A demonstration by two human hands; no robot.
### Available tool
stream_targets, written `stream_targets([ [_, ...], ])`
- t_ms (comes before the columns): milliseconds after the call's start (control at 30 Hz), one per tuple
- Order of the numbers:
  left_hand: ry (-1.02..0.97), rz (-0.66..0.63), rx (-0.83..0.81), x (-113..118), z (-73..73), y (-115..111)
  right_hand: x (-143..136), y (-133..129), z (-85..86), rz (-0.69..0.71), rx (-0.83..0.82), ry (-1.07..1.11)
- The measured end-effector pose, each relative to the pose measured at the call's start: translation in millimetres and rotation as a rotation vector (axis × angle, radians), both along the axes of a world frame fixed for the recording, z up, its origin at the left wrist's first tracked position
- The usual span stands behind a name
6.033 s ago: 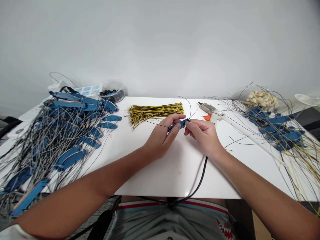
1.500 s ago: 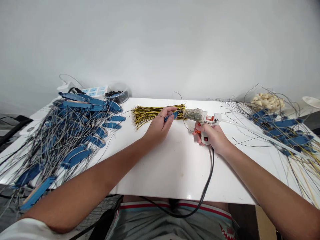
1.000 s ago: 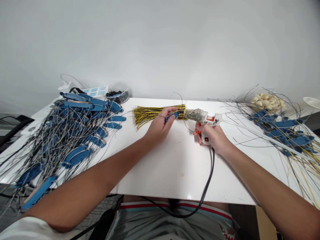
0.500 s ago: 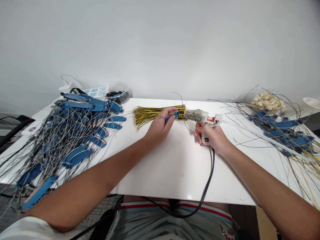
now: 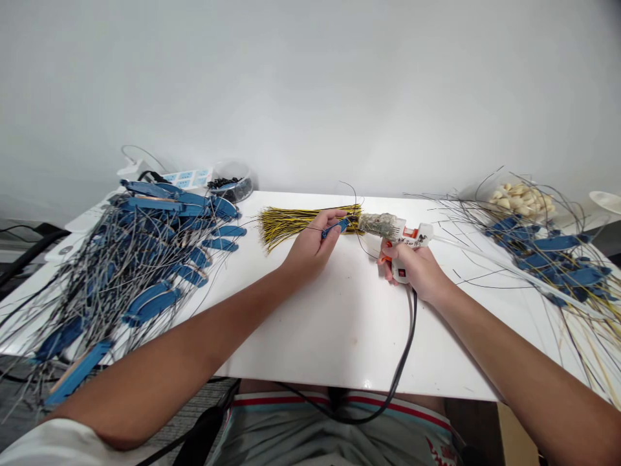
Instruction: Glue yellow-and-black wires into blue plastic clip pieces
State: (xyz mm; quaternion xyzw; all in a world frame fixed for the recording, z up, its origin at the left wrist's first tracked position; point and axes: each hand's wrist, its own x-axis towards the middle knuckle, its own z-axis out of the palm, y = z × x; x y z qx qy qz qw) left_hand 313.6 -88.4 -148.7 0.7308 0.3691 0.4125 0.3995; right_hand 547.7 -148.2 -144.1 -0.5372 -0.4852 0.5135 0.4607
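Observation:
My left hand (image 5: 314, 241) pinches a small blue piece (image 5: 336, 227) with thin dark wires sticking out of it. In my right hand (image 5: 412, 265) is a white and orange hot glue gun (image 5: 405, 235), fingers wrapped round its grip and trigger. Its wrapped, crusted front end points left and its tip is close to the blue piece; whether they touch I cannot tell. A long glue stick (image 5: 478, 252) runs out of the gun's back. Behind my left hand lies a bundle of yellow and black strands (image 5: 286, 223) on the white table (image 5: 310, 336).
At the left is a heap of blue pieces (image 5: 151, 304) with tangled dark wires. Behind it are a power strip (image 5: 187, 177) and a clear tub (image 5: 237, 184) of small black parts. More blue pieces (image 5: 563, 242) and pale cream pieces (image 5: 521, 197) lie at the right. A black cord (image 5: 405, 362) hangs over the front edge.
Almost nothing differs. The view has shifted very slightly; both hands keep their holds on the blue piece and the glue gun.

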Motion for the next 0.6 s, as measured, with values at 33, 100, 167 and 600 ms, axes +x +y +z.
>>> stream_targets([
  [33, -0.003, -0.002, -0.002, 0.0, -0.5, 0.2, -0.1, -0.1, 0.2, 0.003, 0.005, -0.002],
  [100, -0.013, -0.004, -0.005, 0.0, -1.2, 0.4, -0.6, -0.4, 1.0, 0.006, 0.010, -0.001],
  [167, -0.017, -0.005, -0.009, 0.1, -1.5, 0.4, -1.2, -0.6, 1.7, 0.003, 0.011, 0.003],
  [600, 0.017, 0.007, 0.013, -0.1, 1.7, -0.9, 0.3, -1.4, -0.3, 0.029, 0.023, -0.073],
])
